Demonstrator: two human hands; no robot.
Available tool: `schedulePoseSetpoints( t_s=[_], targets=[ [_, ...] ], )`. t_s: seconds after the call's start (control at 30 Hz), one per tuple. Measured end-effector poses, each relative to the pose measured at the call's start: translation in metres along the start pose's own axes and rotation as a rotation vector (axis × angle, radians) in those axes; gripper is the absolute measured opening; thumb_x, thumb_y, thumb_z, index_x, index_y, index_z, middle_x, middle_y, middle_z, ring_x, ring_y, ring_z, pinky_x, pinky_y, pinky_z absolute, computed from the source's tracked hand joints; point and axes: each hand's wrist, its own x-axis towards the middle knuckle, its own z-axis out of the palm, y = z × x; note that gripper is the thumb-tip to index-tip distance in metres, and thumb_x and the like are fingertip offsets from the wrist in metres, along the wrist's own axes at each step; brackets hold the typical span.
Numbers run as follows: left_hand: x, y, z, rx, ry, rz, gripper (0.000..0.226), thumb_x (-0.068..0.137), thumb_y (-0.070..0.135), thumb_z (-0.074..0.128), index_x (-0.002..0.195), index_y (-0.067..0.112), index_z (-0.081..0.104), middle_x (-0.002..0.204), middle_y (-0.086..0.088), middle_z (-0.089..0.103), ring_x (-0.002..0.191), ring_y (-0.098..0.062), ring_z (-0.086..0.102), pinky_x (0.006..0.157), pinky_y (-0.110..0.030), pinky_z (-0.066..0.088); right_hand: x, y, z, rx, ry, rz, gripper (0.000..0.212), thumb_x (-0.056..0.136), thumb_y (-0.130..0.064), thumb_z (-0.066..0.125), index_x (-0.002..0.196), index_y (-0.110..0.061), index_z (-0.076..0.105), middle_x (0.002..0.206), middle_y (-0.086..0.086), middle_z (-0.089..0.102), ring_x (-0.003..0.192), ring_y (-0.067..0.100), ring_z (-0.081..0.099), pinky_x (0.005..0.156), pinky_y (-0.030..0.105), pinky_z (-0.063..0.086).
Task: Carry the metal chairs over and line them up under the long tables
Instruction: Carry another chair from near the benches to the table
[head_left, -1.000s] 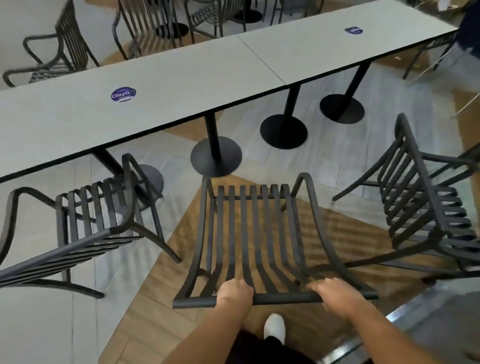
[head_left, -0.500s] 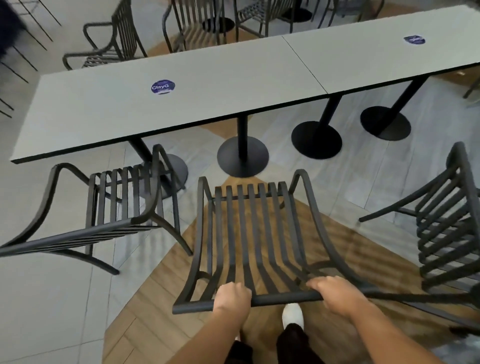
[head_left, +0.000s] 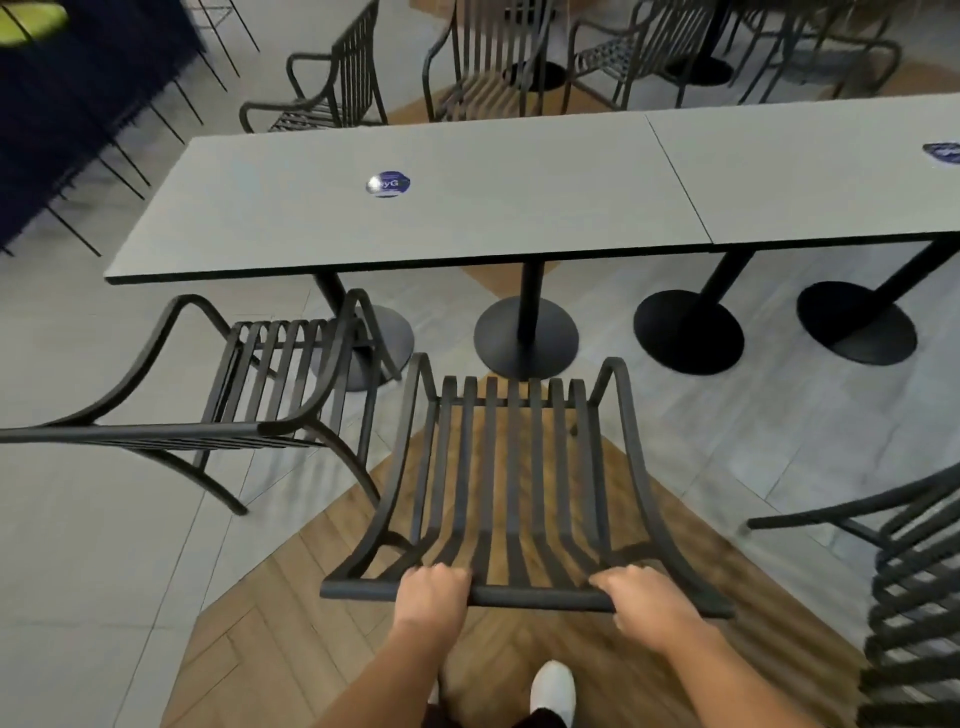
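I hold a black slatted metal chair (head_left: 511, 467) by the top rail of its backrest, its seat pointing at the long grey table (head_left: 467, 223). My left hand (head_left: 431, 597) grips the rail left of centre, my right hand (head_left: 641, 603) grips it right of centre. A second black chair (head_left: 275, 384) stands just to the left, its front partly under the table's near edge. A third chair (head_left: 914, 587) stands at the right edge of view, partly cut off.
Round black pedestal bases (head_left: 524, 335) stand under the tables ahead. A second grey table (head_left: 831, 171) joins the first on the right. More black chairs (head_left: 332, 88) line the far side. A dark blue object (head_left: 62, 114) fills the top left. My white shoe (head_left: 553, 686) shows below.
The view has swung left and the held chair has come closer to the table, now nearly level with the left chair. The right chair has slid toward the frame edge. Both hands keep their grip.
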Motion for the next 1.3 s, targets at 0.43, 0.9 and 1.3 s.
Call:
schedulePoseSetpoints(
  t_s=[0.43, 0.9, 1.3],
  targets=[
    [0.072, 0.007, -0.037, -0.002, 0.024, -0.077, 0.032, 0.103, 0.017, 0.053, 0.132, 0.029, 0.06, 0.112, 0.001, 0.072, 0.106, -0.024, 0.069, 0.093, -0.039, 0.049, 0.056, 0.028, -0.071, -0.059, 0.028, -0.018, 0.042, 0.097, -0.011, 0.051, 0.134, -0.029, 0.062, 0.126, 0.002, 0.068, 0.116, 0.025, 0.064, 0.098, 0.041, 0.053],
    [0.193, -0.009, -0.094, -0.016, 0.005, -0.101, 0.028, 0.101, 0.016, 0.055, 0.125, 0.027, 0.062, 0.108, 0.0, 0.07, 0.101, -0.025, 0.068, 0.08, -0.035, 0.046, 0.148, 0.064, -0.154, -0.054, 0.071, 0.011, 0.052, 0.097, -0.009, 0.052, 0.143, -0.034, 0.055, 0.128, 0.001, 0.068, 0.116, 0.024, 0.065, 0.1, 0.042, 0.054],
    [0.248, -0.008, -0.123, 0.024, -0.007, -0.086, 0.023, 0.101, 0.015, 0.056, 0.121, 0.025, 0.062, 0.105, 0.0, 0.07, 0.099, -0.024, 0.068, 0.081, -0.036, 0.049, 0.179, 0.086, -0.188, -0.08, 0.085, 0.006, 0.051, 0.096, -0.009, 0.051, 0.141, -0.033, 0.057, 0.13, -0.001, 0.067, 0.116, 0.022, 0.065, 0.101, 0.041, 0.053]
  ],
)
